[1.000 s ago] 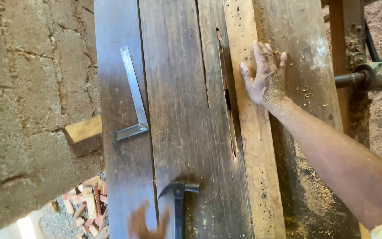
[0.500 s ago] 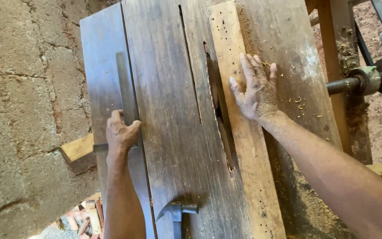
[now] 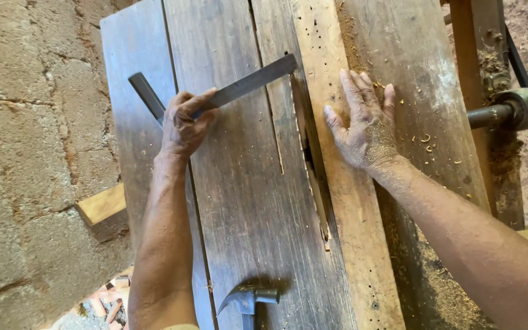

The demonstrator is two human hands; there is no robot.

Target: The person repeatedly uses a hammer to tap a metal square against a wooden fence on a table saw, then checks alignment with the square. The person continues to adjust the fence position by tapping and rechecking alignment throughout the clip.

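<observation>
My left hand [image 3: 184,125] grips a metal carpenter's square [image 3: 245,84] at its corner and holds it over the dark wooden table top [image 3: 245,201], its long arm reaching right toward the saw slot [image 3: 313,171]. My right hand [image 3: 365,125] lies flat with fingers spread on a pale, narrow wooden plank [image 3: 352,244] that runs along the slot. Sawdust and small shavings dust the hand and the boards around it.
A claw hammer [image 3: 247,300] lies at the table's near edge. A metal shaft with a pulley [image 3: 514,110] sticks out on the right beside a wooden post. A block wall [image 3: 32,153] stands on the left, with a small wood block [image 3: 102,205] jutting out and rubble below.
My left hand came up from below, took hold of the square that lay on the left board, lifted it and swung its long arm toward the slot. My right hand stayed on the plank.
</observation>
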